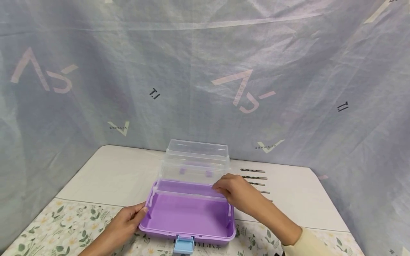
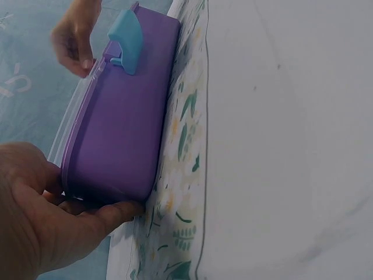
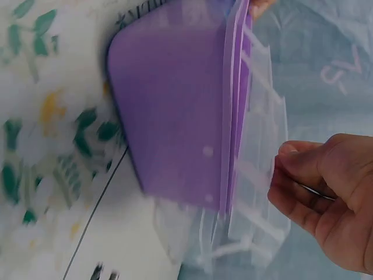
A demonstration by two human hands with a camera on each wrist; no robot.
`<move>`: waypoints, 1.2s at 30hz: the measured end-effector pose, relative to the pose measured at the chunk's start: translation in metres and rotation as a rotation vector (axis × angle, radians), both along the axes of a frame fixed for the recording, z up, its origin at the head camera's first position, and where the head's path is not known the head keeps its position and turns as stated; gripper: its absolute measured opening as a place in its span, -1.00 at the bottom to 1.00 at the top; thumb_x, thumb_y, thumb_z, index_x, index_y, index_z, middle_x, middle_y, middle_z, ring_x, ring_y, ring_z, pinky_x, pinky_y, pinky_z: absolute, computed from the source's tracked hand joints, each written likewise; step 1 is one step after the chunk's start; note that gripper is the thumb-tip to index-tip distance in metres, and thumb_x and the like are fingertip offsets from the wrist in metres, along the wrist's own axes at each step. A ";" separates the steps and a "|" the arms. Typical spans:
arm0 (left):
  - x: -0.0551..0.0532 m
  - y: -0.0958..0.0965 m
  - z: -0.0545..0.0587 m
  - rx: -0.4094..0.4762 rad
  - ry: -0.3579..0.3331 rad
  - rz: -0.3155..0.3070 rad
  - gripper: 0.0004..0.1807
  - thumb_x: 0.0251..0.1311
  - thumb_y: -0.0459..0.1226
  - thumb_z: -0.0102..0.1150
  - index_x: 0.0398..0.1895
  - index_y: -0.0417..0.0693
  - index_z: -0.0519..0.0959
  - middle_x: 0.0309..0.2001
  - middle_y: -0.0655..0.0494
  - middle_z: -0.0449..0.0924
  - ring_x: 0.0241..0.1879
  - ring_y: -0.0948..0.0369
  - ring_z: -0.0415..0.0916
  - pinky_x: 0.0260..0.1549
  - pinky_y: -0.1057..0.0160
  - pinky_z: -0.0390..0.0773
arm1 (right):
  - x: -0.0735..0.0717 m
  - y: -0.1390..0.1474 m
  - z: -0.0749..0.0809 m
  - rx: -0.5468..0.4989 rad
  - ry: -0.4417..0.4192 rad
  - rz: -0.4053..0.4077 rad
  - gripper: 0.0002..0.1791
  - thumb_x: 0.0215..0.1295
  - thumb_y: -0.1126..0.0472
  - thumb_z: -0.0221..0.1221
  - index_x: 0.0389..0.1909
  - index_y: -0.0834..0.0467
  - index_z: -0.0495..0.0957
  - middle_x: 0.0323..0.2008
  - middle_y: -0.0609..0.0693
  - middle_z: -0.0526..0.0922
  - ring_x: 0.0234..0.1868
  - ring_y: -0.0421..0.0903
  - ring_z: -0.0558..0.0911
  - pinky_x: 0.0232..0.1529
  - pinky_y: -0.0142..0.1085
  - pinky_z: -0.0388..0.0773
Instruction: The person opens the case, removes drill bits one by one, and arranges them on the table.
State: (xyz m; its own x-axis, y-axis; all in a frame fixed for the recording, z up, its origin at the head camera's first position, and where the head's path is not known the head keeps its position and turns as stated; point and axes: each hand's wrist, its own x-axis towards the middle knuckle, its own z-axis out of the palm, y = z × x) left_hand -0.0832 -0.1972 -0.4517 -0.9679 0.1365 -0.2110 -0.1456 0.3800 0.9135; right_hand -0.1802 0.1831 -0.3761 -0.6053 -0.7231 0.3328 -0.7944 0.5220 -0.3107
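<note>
A purple plastic storage box (image 1: 192,213) stands with its clear lid (image 1: 196,149) raised at the back. Its blue latch (image 1: 184,245) hangs open at the front. My left hand (image 1: 129,218) grips the box's left end, thumb on the rim and fingers under the side in the left wrist view. At the back right, my right hand (image 1: 238,192) is beside the clear inner tray (image 1: 192,195), thumb and fingers pinched together. A thin silver rod (image 3: 317,191) glints between those fingers, mostly hidden; it resembles a drill bit's shank. The box's main compartment shows a bare purple floor.
Several drill bits (image 1: 254,177) lie in a row on the white table (image 1: 288,199), right of the box, partly covered by my right arm. A floral cloth (image 1: 70,224) covers the near edge. A grey printed sheet (image 1: 192,89) hangs behind and at both sides.
</note>
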 end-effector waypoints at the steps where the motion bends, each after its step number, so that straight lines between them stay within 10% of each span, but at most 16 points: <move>1: 0.000 0.001 0.000 -0.004 -0.003 0.003 -0.37 0.78 -0.28 0.03 0.66 -0.57 0.26 -0.42 0.08 0.49 -0.49 0.30 0.42 -0.51 0.34 0.51 | -0.001 -0.004 -0.001 0.004 -0.009 0.009 -0.75 0.44 0.53 0.39 -0.05 0.17 0.89 -0.16 -0.01 0.90 -0.14 -0.12 0.84 -0.16 -0.44 0.77; 12: 0.000 0.003 0.001 -0.017 0.000 0.004 -0.36 0.76 -0.27 0.07 0.66 -0.54 0.28 -0.47 0.11 0.42 -0.52 0.31 0.36 -0.53 0.34 0.46 | -0.021 -0.037 -0.010 0.038 -0.143 0.058 -0.81 0.38 0.50 0.46 -0.07 0.24 0.89 -0.17 0.08 0.91 -0.16 -0.10 0.85 -0.15 -0.46 0.75; 36: 0.001 0.001 0.000 -0.029 0.012 0.005 -0.37 0.77 -0.28 0.06 0.65 -0.59 0.26 -0.48 0.13 0.40 -0.54 0.32 0.32 -0.54 0.32 0.45 | -0.023 -0.053 -0.010 0.229 -0.132 0.050 -0.80 0.59 0.41 0.33 0.06 0.14 0.84 -0.03 -0.01 0.85 0.08 -0.07 0.78 0.11 -0.36 0.78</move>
State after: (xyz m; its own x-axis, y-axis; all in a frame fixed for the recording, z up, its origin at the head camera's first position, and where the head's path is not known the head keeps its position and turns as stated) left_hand -0.0826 -0.1963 -0.4516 -0.9711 0.1257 -0.2028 -0.1363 0.4052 0.9040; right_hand -0.2033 0.1300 -0.3856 -0.5941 -0.8006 0.0782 -0.7815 0.5515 -0.2917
